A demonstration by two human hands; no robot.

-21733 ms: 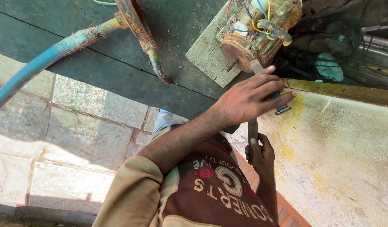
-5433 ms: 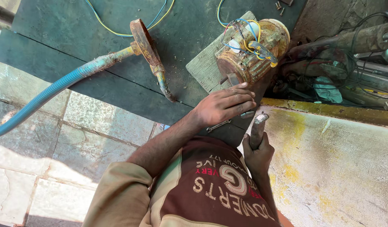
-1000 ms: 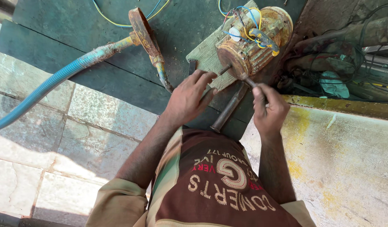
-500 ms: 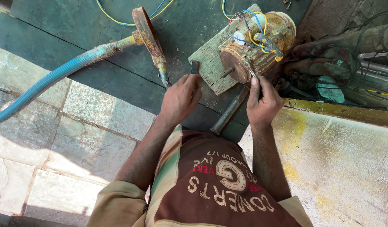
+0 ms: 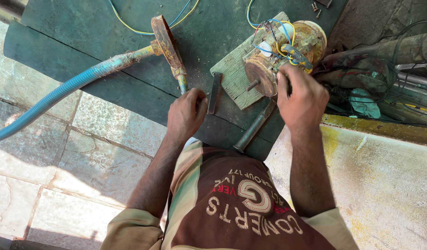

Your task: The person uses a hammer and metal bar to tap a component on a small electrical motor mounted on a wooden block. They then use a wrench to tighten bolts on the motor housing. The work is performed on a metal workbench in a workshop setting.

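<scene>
Crouching over the dark green table (image 5: 107, 41), you now have your hands apart, where half a second ago they sat close together at the motor's face. That spread suggests, as far as I can judge, that you have moved from positioning to working the motor itself.

Largest first: the table carries everything, with a ribbed blue hose (image 5: 46, 99) running in from the left to a rusty flanged fitting (image 5: 166, 39). On the wooden board (image 5: 234, 74) lies the rusty motor (image 5: 278, 58) on its side, short shaft pointing toward you, blue and yellow wires (image 5: 273, 28) looped over its top. A long steel bar (image 5: 255, 127) lies slanted below the board, free of your grip since a second ago. A flat dark metal strip (image 5: 215, 92) rests at the board's left edge.

Your right hand (image 5: 302, 99) has risen onto the motor's near side, fingers clenched against the housing; whether they pinch a tool or a wire I cannot tell. Your left hand (image 5: 185, 115) has dropped away from the board and rests on the table just beside the strip, fingers curled loosely and holding nothing that shows.

As for containers, none appears in view; a few small screws (image 5: 315, 6) lie loose at the table's far edge.
</scene>
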